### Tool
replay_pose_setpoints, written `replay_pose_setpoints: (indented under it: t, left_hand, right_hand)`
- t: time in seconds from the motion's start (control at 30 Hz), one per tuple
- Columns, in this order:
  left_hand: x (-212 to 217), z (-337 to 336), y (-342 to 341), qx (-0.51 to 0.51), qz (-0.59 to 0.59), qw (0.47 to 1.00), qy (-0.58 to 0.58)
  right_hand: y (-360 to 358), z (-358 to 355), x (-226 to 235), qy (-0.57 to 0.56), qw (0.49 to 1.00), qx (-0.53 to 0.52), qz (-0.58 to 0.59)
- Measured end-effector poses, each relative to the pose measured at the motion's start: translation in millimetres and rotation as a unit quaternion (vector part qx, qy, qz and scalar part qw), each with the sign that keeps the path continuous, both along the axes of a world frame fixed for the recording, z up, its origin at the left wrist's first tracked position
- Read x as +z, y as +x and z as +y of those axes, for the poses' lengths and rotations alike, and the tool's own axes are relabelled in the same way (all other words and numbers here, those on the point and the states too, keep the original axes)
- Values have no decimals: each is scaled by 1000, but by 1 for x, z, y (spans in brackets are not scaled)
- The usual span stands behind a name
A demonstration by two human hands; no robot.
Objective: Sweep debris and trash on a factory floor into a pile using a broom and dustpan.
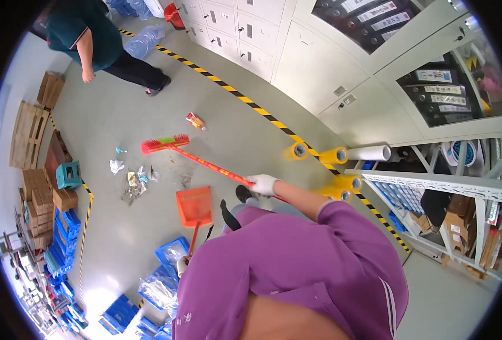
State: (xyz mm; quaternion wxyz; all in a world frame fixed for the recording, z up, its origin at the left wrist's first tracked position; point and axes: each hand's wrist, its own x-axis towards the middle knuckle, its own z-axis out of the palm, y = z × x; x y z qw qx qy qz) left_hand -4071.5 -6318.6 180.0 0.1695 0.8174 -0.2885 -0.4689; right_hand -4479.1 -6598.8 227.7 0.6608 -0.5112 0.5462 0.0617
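Observation:
My right hand (263, 185), in a white glove, is closed round the red handle of a broom (210, 165). The broom's red and green bristle head reaches out to the far left, over the grey floor. Low at my left side, my left hand (181, 265), gloved too and partly hidden by my purple shirt, grips the handle of an orange dustpan (195, 205). The pan lies in front of me. Left of it are crumpled white scraps (116, 166), a yellowish wrapper (132, 179) and dark dirt. Beyond the broom head lies a red and yellow packet (195, 120).
Another person (100, 45) in a dark shirt walks at the far left. Several yellow rolls (334, 155) stand by the striped floor tape (251, 102) on the right, near white cabinets (319, 62) and a metal rack (432, 184). Blue crates (174, 252) and cardboard boxes (37, 192) line the left.

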Motion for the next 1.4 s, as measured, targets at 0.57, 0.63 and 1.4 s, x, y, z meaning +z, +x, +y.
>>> replay_pose_setpoints:
  t: [0.57, 0.63, 1.4]
  left_hand:
    - [7, -128, 83, 135, 144, 976, 88]
    - [-9, -131, 79, 179, 184, 963, 87]
    - [51, -47, -59, 481, 201, 854, -3]
  right_hand:
    - [-96, -52, -59, -213, 931, -99, 281]
    - [-151, -16, -27, -197, 924, -83, 316]
    - [-229, 103, 29, -67, 936, 191, 288]
